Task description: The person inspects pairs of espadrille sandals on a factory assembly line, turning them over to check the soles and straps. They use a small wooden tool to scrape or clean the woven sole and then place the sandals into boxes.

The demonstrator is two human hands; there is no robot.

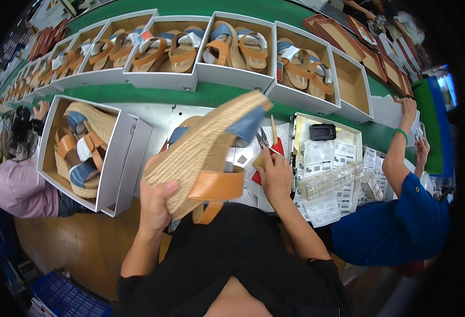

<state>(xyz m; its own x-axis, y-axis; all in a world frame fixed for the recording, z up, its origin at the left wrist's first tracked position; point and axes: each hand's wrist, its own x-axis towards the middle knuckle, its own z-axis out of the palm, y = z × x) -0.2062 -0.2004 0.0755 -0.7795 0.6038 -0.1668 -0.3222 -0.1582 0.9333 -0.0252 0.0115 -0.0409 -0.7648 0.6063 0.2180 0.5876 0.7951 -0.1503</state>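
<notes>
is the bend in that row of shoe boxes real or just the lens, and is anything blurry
Head view: the row of shoe boxes and the green belt bow from fisheye distortion, and the corners go black; the wedge sandal in the left hand looks sharp, the right hand too; lighting is even, without strong glare.

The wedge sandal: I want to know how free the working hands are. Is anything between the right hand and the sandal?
Nothing visible. The left hand holds the wedge sandal up; the right hand, gripping small scissors, sits just beside it.
</notes>
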